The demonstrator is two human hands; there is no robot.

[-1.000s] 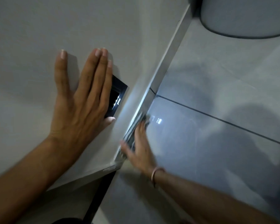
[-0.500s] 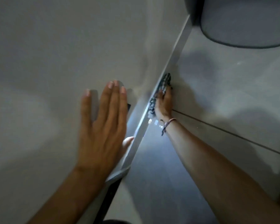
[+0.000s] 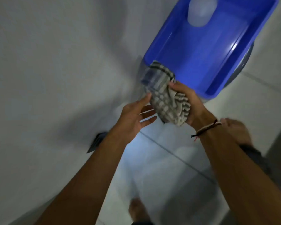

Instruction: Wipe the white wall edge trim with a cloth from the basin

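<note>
Both forearms are bare, with no sleeves in view. The right wrist wears a thin braided cord bracelet (image 3: 206, 129) in pale and dark strands, its loose ends hanging at lower left of the knot. Bare feet show blurred at the lower frame and right edge.

The wall (image 3: 47, 70) is plain and pale. The floor (image 3: 169, 176) has big shiny light tiles with thin dark lines between them. The room is dim.

Cloth (image 3: 169, 103): checked, bunched, gripped by right hand (image 3: 190, 103)
Left hand (image 3: 135, 117): spread, fingertips at cloth
Basin (image 3: 161, 46): blue, on tiled floor (image 3: 161, 168), beyond hands
</note>
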